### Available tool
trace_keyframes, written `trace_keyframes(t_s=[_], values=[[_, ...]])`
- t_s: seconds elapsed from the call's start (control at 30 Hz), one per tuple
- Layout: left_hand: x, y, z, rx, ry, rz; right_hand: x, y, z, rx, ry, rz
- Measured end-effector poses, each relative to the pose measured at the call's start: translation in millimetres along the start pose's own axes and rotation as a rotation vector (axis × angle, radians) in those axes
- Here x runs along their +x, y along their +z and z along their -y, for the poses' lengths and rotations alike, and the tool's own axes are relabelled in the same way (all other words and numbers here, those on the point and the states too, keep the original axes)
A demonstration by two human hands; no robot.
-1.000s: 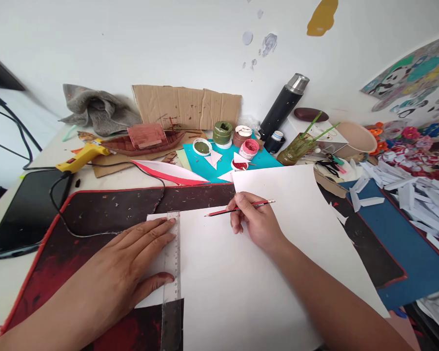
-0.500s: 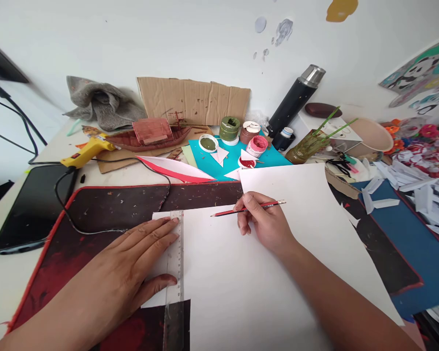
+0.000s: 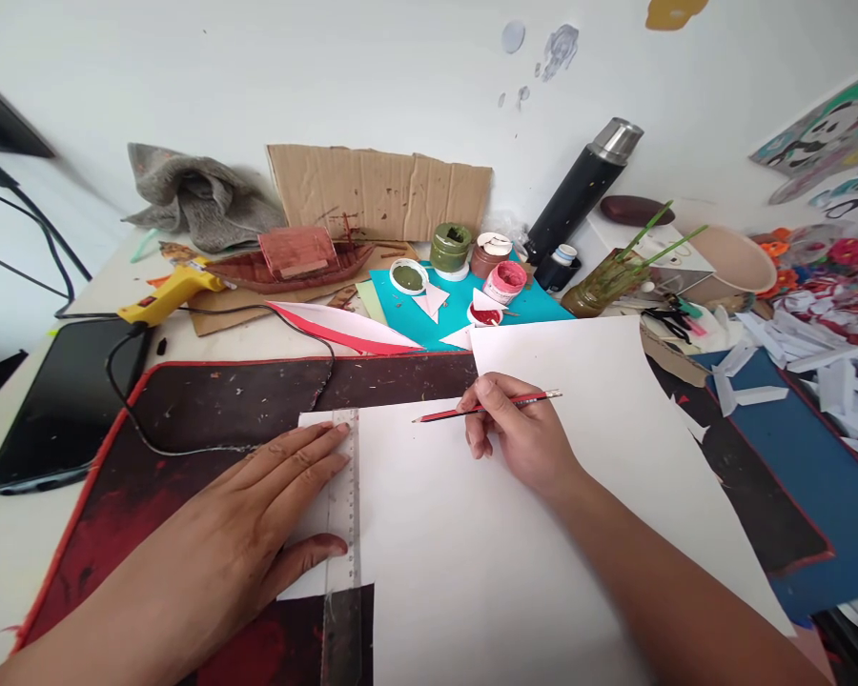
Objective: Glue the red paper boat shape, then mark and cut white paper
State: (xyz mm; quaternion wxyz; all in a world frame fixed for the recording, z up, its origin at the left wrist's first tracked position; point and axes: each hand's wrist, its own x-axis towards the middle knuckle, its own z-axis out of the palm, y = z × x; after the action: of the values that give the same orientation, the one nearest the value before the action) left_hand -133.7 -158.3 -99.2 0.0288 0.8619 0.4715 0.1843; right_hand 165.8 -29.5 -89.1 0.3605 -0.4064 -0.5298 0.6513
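Note:
My left hand (image 3: 264, 514) lies flat, fingers stretched and thumb apart, pressing on a clear plastic ruler (image 3: 353, 514). The ruler runs lengthwise over the left part of a large white paper sheet (image 3: 458, 562), and its near end reaches past the paper onto the dark mat. Over the sheet, my right hand (image 3: 515, 429) is closed around a red and black pencil (image 3: 443, 415) in a writing grip. The pencil's tip points left toward the ruler, a short way from it. Whether the tip touches the paper I cannot tell.
A dark red-edged mat (image 3: 207, 400) lies beneath. Behind are a yellow glue gun (image 3: 168, 295) with its cord, a red model boat (image 3: 293, 262), open paint jars (image 3: 450, 250) and a black flask (image 3: 579, 195). A phone (image 3: 64, 400) lies left; folded white paper pieces (image 3: 836, 372) lie right.
The view has shifted very slightly. Both hands, the ruler and the pencil keep the same positions on the paper.

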Motion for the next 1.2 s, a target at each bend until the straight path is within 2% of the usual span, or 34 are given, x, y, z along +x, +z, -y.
trace_keyframes(t_s=[0.47, 0.7, 1.2], values=[[-2.1, -1.4, -0.5, 0.094, 0.024, 0.02, -0.9, -0.1, 0.8, 0.008, 0.0, 0.008], [-1.1, -3.7, -2.8, 0.101, 0.02, 0.053, -2.0, 0.4, 1.5, 0.015, 0.0, 0.012], [-3.5, -9.5, 2.0, 0.072, 0.009, 0.035, -1.1, -1.1, -0.5, 0.015, -0.01, 0.022]])
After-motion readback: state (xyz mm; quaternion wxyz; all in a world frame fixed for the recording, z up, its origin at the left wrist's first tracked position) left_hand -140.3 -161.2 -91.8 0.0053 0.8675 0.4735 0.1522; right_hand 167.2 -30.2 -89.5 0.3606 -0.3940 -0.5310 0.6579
